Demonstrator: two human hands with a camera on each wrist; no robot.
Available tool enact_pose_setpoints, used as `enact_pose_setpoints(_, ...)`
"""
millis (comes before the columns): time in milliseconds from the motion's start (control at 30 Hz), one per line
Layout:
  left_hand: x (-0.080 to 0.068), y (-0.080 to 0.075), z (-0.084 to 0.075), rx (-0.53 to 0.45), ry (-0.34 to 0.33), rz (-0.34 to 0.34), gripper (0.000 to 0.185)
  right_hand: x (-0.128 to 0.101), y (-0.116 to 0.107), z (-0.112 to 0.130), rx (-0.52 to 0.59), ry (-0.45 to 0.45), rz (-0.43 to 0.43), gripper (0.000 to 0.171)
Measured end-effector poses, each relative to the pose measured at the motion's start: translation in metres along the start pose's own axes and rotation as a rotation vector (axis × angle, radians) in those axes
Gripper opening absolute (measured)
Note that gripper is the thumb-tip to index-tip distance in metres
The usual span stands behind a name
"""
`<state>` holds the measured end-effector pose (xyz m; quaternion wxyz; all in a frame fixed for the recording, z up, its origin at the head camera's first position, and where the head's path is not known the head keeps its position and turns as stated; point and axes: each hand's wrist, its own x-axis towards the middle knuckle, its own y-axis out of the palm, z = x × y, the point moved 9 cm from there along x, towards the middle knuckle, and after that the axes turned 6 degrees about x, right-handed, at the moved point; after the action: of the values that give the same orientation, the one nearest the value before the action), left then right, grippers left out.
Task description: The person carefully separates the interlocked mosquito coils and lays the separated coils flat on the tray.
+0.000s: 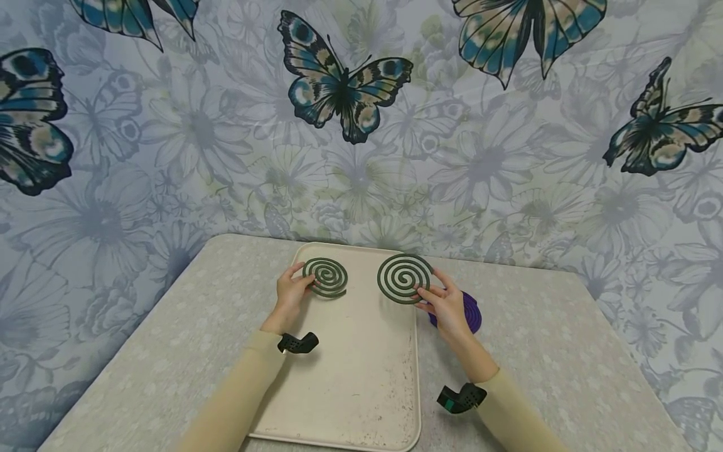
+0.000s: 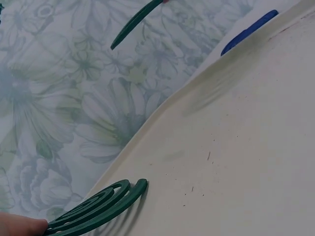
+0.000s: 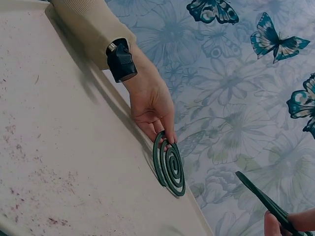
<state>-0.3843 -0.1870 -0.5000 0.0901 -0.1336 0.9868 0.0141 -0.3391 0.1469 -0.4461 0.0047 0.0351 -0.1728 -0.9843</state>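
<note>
Your left grip (image 1: 290, 294) pinches 1 green coil (image 1: 326, 276) above the tray (image 1: 350, 376); your right grip (image 1: 449, 307) pinches a 2nd green coil (image 1: 404, 279), near the purple coil (image 1: 473, 312) on the tabletop (image 1: 542, 351).

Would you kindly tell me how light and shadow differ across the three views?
Head view: brightest, soft shadow on the tray beside the left sleeve; left wrist view: dimmer, striped shadow beside the left green coil; right wrist view: also dimmer, shadow along the same sleeve.
</note>
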Motion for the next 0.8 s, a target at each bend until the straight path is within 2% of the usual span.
enact_pose_setpoints(167, 0.002, -0.003, 0.004, 0.093, 0.013, -0.042, 0.05, 0.014, 0.008, -0.012, -0.012, 0.022, 0.002, 0.066)
enact_pose_setpoints(300, 0.002, 0.0, 0.003, 0.172, 0.039, 0.015, 0.058, 0.027, 0.017, -0.023, -0.03, -0.013, 0.013, 0.066)
enact_pose_setpoints(367, 0.001, 0.004, 0.002, 0.215, 0.062, 0.052, 0.063, 0.034, 0.02, -0.029, -0.011, -0.053, 0.042, 0.068)
enact_pose_setpoints(467, -0.001, 0.008, -0.003, 0.249, 0.107, 0.084, 0.067, 0.043, 0.025, -0.035, -0.021, -0.067, 0.038, 0.067)
enact_pose_setpoints(633, -0.001, 0.008, -0.007, 0.226, 0.135, 0.067, 0.065, 0.054, 0.028, -0.048, -0.14, 0.018, -0.043, 0.06)
enact_pose_setpoints(800, -0.001, 0.005, -0.006, 0.21, 0.127, 0.057, 0.059, 0.061, 0.031, -0.058, -0.163, 0.09, -0.063, 0.059)
